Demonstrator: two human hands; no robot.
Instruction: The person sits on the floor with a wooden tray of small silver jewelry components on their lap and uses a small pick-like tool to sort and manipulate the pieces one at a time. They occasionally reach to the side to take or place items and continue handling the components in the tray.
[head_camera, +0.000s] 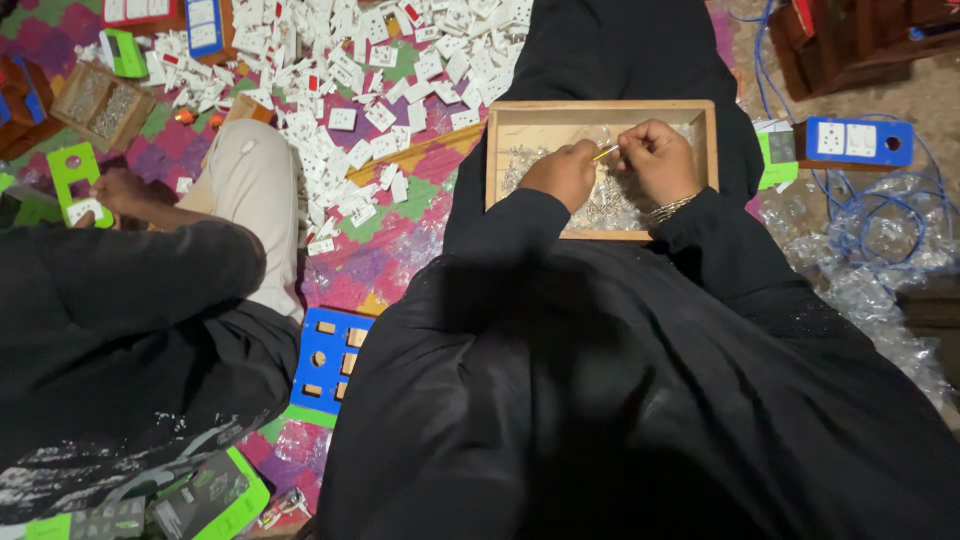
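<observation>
Item one, the patterned floor mat (400, 255), pink and green, spread under everything. Item two, your lap in black cloth, with a shallow wooden tray (600, 108) resting on it at twelve o'clock from your body. Item three, a heap of white switch parts (340, 90) at ten o'clock from the tray. Item four, a blue switch plate (330, 360) at seven o'clock. Item five, another person's hand (120, 190) at nine o'clock, holding a green plate.

Item six, small silvery metal pieces (610, 205) bedded in the tray. Item seven, your left hand (562, 175) and right hand (658, 160), fingers curled nearly closed, pinched together on a thin yellowish pin (606, 152) above those pieces. It looked like a slim brass contact, though the view was too small to be sure. Judged light, stiff, slippery and easily dropped; best pinched at each end by the fingertips.
</observation>
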